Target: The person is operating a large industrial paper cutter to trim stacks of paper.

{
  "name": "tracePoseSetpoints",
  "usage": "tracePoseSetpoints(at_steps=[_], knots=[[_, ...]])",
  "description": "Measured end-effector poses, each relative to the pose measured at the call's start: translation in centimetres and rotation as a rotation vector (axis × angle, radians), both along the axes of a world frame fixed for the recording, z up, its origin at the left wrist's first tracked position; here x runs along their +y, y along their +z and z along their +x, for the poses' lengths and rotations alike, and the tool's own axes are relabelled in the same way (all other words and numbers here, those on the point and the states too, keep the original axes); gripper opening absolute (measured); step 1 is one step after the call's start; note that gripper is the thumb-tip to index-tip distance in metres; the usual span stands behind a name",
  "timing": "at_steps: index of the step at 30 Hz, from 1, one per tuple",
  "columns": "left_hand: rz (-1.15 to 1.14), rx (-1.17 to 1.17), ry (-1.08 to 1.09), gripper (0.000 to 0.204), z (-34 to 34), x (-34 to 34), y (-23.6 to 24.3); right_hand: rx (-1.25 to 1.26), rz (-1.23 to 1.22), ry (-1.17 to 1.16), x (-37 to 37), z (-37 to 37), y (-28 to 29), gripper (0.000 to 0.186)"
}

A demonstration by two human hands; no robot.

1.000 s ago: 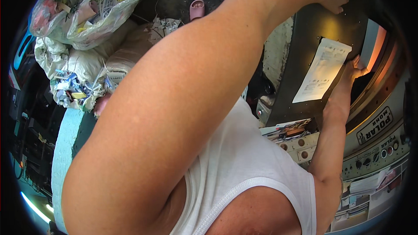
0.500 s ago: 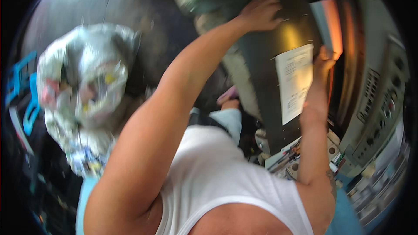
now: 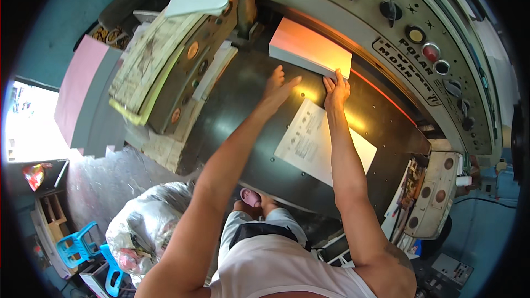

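Observation:
A thick white stack of paper, lit orange on top, lies on the dark metal table at the slot of a guillotine paper cutter. My right hand touches the stack's near right corner with its fingertips, the fingers stretched out. Left of it, my left hand hovers in front of the stack's near face, open, with thumb and fingers apart and nothing in it. A printed white sheet lies on the table below my hands, partly covered by my right forearm.
The control panel with knobs and buttons rises at the far right. At left, a worn wooden block and a pink-topped paper stack stand beside the table. A stuffed plastic bag and blue stools are lower left.
The view has swung round and widened, now showing the whole paper stack. My left hand has moved off the tabletop to in front of the stack; my right stays near its corner.

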State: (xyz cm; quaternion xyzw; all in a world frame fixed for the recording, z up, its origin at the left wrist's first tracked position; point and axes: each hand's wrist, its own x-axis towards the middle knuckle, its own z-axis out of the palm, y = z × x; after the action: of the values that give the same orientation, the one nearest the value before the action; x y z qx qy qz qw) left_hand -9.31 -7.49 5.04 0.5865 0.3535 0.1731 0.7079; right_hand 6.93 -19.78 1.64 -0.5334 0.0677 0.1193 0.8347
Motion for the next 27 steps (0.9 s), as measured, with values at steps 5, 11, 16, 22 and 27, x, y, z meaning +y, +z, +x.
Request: tracePoseSetpoints(at_steps=[5,11,16,22,27], knots=[[-0.492,-0.039,0.032,0.084,8.9,2.8,1.2,0.058,-0.027,-0.044,1.9,1.3,0.6,0.074],[-0.443,0.009,0.311,0.05,14.7,11.0,-1.6,0.066,-0.028,-0.101,7.7,3.7,0.7,0.068],[-0.157,-0.214,0.05,0.079,16.8,17.1,-3.9,-0.037,0.059,0.034,10.6,7.3,1.1,0.051],[-0.155,0.065,0.215,0.09,19.3,10.5,-2.2,-0.082,-0.005,-0.056,7.9,10.7,-1.3,0.034],[-0.182,-0.112,0.14,0.103,16.6,13.3,-2.5,-0.055,0.045,-0.074,11.0,7.7,0.7,0.04]])
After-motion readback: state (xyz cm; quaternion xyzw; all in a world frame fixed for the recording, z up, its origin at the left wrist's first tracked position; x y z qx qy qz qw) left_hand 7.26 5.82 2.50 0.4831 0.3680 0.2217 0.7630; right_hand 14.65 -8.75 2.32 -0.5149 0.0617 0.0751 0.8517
